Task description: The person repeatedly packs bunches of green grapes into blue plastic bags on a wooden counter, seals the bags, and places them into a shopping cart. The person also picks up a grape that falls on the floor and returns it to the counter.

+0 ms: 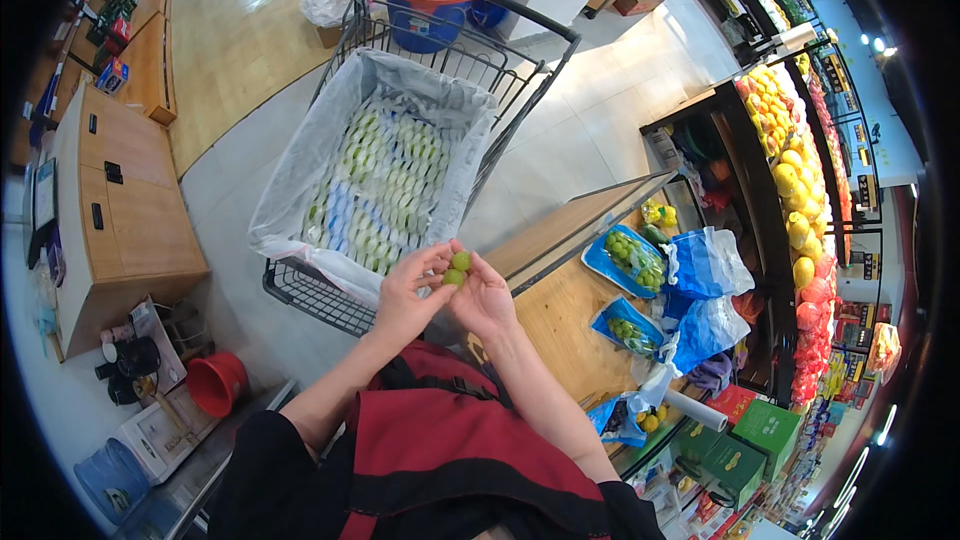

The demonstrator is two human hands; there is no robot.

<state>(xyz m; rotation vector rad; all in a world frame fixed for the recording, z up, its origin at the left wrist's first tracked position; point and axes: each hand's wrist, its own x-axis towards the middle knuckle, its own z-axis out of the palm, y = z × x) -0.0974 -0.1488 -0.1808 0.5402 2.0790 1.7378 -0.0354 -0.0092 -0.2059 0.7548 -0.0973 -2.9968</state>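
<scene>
Two round green grapes [454, 276] show between my hands, in front of my red and black apron. My left hand [409, 286] has its fingers and thumb bent around them from the left. Cupped against their other side is my right hand [484, 298], its palm turned up. Whether a stem joins the grapes is hidden by my fingers. Just beyond my hands stands a crate lined with white plastic film [274, 221], its near edge close to my left fingers. Inside it lie green fruits in white foam netting [397, 165], several with blue strips among them.
The crate rests on a black wire shopping cart [322, 300]. At my right, a wooden table [551, 326] bears packed green grapes [634, 259] in blue trays and blue bags [701, 330]. A wooden cabinet [142, 202] and a red bucket [216, 382] stand left. Fruit shelves [802, 202] line the right.
</scene>
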